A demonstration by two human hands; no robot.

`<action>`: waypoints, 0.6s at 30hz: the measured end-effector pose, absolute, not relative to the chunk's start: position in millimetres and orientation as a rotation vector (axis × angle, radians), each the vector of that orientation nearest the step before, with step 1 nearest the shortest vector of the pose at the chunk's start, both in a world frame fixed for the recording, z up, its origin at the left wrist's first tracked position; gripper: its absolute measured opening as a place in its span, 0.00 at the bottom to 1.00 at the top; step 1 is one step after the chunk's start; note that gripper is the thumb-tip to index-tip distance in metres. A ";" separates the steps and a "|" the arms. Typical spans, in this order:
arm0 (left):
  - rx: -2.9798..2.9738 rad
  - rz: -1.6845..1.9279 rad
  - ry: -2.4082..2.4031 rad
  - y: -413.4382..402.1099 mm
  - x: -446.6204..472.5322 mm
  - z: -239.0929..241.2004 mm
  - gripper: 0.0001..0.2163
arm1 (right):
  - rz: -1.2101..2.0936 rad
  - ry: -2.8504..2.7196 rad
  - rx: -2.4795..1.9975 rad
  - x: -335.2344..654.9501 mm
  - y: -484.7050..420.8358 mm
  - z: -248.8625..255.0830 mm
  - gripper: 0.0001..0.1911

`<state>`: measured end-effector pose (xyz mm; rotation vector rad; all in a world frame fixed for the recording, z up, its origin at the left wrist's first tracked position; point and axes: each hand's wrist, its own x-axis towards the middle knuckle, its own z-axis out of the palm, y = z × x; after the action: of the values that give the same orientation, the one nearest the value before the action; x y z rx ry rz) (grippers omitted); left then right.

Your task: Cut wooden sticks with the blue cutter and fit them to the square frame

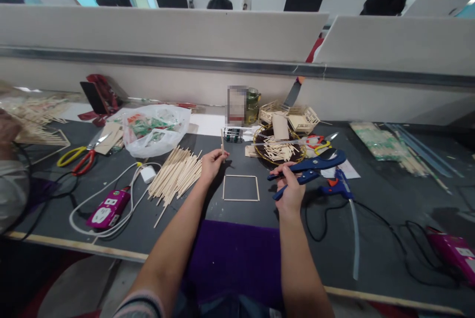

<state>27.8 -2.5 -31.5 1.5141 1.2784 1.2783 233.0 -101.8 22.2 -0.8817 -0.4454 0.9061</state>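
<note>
Stick (222, 143) gripped in L hand (212, 165), cutters (315, 162) in R hand (291, 189), basket (261, 154) nearby w/ short sticks (280, 151).

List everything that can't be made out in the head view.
In the head view:
1. Part of the blue tool's handles: hidden by the right hand.
2. The stick's lower end: hidden by the left hand's fingers.
3. The basket's floor: covered by short sticks.
4. The right-hand purple box: cut by the right edge.
5. Whatever the pixelated patch masks.
</note>
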 end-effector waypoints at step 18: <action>1.328 1.283 1.134 -6.2 32.4 -28.5 0.09 | 0.813 -0.606 -1.074 227.8 -97.9 8.3 0.13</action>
<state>32.4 -6.2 -28.5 1.3280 1.1337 1.2826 227.8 -97.9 8.3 -1.0741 -0.6057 0.8126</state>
